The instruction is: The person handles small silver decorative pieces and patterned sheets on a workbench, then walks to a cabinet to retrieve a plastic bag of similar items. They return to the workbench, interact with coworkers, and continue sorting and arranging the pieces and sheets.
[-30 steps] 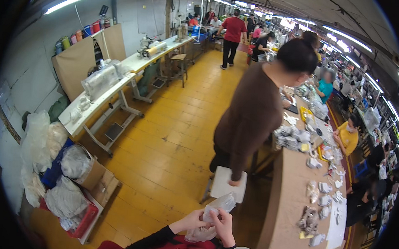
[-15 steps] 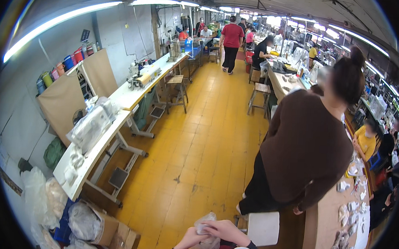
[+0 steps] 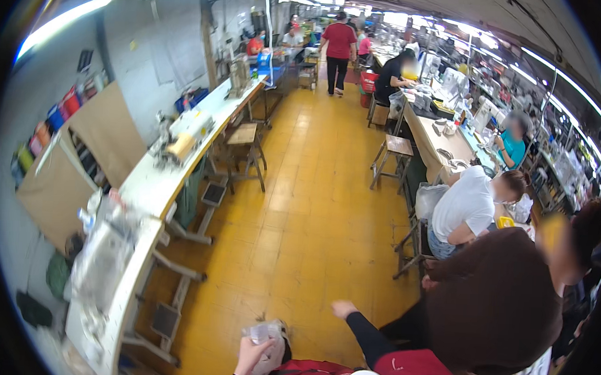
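Observation:
My left hand (image 3: 252, 353) is at the bottom, its fingers wrapped round a clear plastic bag (image 3: 274, 364). Something pale shows through the plastic, but I cannot make out what. Out in front of my body to the right, my right hand (image 3: 343, 309) hangs over the yellow floor with its fingers curled in. Nothing shows in it, and it is well apart from the bag.
A person in a brown top (image 3: 497, 300) stands close on my right. Beyond, someone in a white shirt (image 3: 464, 205) sits at the workbench. A long white table (image 3: 146, 187) with sewing machines runs along the left. Wooden stools (image 3: 246, 135) flank the yellow aisle (image 3: 299, 207).
Both hands were together on the plastic bag; my right hand has let go and swung away to the right. The view has moved forward along the aisle, past the white seat.

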The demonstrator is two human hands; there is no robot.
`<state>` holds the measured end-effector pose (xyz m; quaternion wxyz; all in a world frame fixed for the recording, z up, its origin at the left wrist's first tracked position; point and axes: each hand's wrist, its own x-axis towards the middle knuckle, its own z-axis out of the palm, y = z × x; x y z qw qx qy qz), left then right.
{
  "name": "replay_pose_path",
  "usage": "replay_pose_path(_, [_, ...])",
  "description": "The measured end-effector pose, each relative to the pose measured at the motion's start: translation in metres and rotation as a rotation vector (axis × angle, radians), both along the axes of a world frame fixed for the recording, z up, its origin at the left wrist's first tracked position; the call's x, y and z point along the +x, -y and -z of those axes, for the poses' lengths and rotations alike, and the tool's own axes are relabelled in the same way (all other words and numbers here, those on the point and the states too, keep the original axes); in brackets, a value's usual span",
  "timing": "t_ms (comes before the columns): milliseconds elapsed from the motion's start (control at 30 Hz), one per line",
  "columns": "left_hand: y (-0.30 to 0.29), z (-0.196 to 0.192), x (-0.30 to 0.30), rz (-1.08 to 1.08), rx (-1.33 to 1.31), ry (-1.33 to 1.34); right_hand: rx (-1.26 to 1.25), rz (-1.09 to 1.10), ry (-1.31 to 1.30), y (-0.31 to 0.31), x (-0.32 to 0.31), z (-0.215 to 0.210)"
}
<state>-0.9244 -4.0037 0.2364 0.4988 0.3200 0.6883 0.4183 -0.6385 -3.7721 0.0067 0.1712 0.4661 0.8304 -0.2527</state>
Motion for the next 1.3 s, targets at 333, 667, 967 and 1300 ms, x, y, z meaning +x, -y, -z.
replay_pose_path(333, [-0.421,-0.03,-0.136,0.162,0.217,0.04,-0.411,0.558,0.214,0.015,0.126,0.052])
replay_pose_path(667, [-0.787,-0.049,-0.126,-0.257,0.41,0.239,-0.064,0.992,-0.233,-0.387,0.06,0.07])
replay_pose_path(967, [-1.107,-0.006,-0.144,-0.24,0.244,0.429,-0.095,1.077,-1.227,-1.0,-0.027,0.013])
replay_pose_path(1300, [-1.479,-0.02,-0.091,0.485,-0.04,0.375,-0.373,0.869,0.046,-0.938,0.069,0.066])
